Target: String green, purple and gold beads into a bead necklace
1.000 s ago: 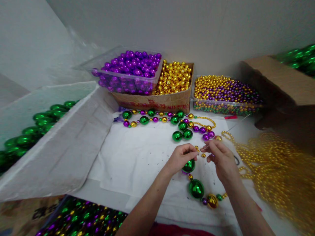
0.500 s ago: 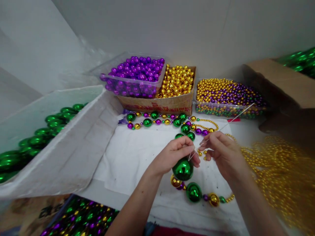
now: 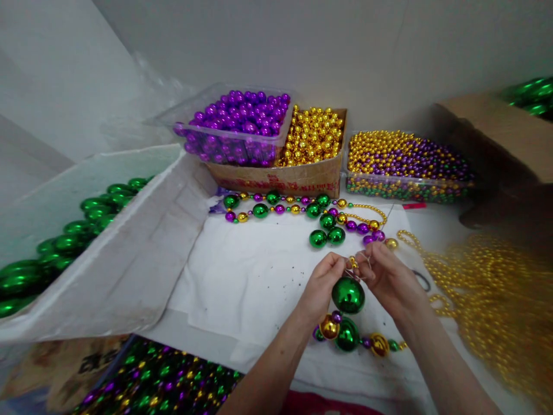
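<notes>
Over the white cloth (image 3: 237,276), the left hand (image 3: 322,285) and right hand (image 3: 391,276) both pinch thin string (image 3: 367,267) between their fingertips. The bead strand (image 3: 347,335) lies mostly on the cloth's near side; beyond the cloth stands a box (image 3: 276,180).

My feed comes through dim and greyish, the wall (image 3: 328,52) flat and dull. I read light from above in the small glints atop the large green bead (image 3: 348,295) and the purple beads (image 3: 242,115). Deep shadow sits under the cardboard box (image 3: 496,124) toward the far right corner of the tabletop (image 3: 201,334). Along its right edge, I get gold strands (image 3: 496,305) smeared by blur; the left-hand white box (image 3: 108,253) looks stretched.
</notes>
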`<state>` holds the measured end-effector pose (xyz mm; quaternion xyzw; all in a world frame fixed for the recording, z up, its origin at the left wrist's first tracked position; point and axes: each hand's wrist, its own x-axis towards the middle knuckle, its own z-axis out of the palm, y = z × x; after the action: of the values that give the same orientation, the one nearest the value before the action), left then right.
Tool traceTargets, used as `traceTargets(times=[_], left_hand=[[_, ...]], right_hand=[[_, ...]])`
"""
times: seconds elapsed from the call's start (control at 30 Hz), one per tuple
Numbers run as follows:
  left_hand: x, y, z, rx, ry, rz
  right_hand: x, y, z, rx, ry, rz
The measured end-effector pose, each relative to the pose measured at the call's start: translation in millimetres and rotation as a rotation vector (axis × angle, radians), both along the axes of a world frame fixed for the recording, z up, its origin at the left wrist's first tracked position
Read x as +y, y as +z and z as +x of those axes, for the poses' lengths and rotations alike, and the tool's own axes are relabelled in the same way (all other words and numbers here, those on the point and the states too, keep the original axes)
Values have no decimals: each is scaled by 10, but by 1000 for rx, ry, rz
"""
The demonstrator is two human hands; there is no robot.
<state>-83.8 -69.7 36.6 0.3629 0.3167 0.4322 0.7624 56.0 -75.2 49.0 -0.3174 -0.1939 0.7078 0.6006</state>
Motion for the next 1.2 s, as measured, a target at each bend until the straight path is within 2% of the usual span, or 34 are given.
traceTargets(times=[0.17,0.23,0.3,0.37,0.43,0.5,0.63,0.87,0.97,1.07,1.2], left_hand=[[25,78,15,278,-128,247],[126,58,-70,405,-182,365],[226,-9,-178,537,-240,435],[288,-92,-274,640,-267,450],[305,-151,-326,677,-286,444],[298,-173,-328,701,-314,454],[314,-168,-302,794,-330,511],[461,-263,-408,852,-262,503],[454,-266,-369,855,-293,507],[447,-255,-290,870,-272,536],[472,-289,-245,903,-265,581]], right_hand=[[39,0,93,-10,68,74],[79,25,249,-59,81,105],[137,76,484,-211,120,137],[202,155,737,-452,257,143],[258,253,928,-681,458,123],[294,352,1003,-804,581,117],[300,432,890,-715,456,125],[104,200,776,-584,382,147],[-7,155,688,-372,278,205],[-48,190,532,-147,192,263],[2,290,399,-135,-68,283]])
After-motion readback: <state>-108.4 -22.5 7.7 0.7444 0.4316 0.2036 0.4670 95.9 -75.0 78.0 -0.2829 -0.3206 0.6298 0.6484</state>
